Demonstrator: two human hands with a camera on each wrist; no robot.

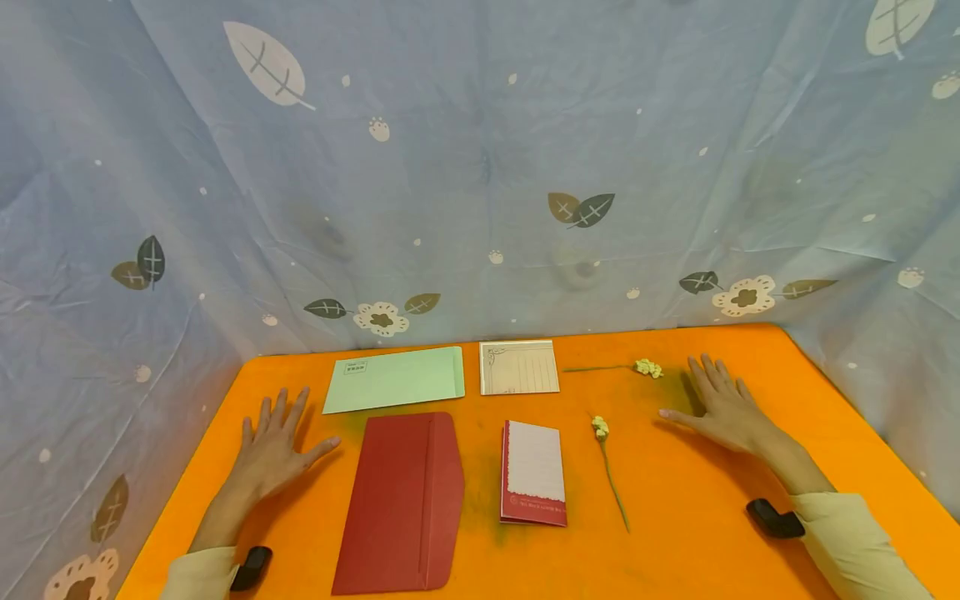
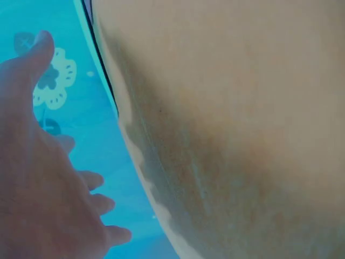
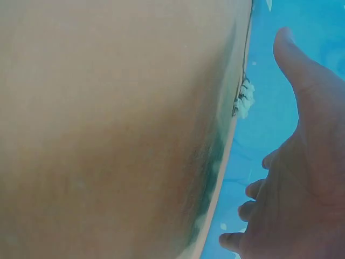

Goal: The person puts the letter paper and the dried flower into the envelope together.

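Fingers spread, my left hand (image 1: 272,454) hovers at the table's left side, holding nothing. Nearest to it are a pale green envelope (image 1: 397,379) and a red envelope (image 1: 390,500) with its flap to the right. My right hand (image 1: 727,412) is likewise spread and holds nothing, at the right side. Beside it lies a yellow flower stem (image 1: 647,367), and a second yellow flower (image 1: 601,429) points toward me. Between the hands sit a cream note card (image 1: 519,367) and a folded red-and-white card (image 1: 535,467). Both wrist views show outstretched fingers.
An orange cloth (image 1: 675,550) covers the table. Blue leaf-patterned curtains (image 1: 465,167) stand behind it and along both sides. A black wrist device (image 1: 251,568) is at the left cuff, another black device (image 1: 775,518) at the right.
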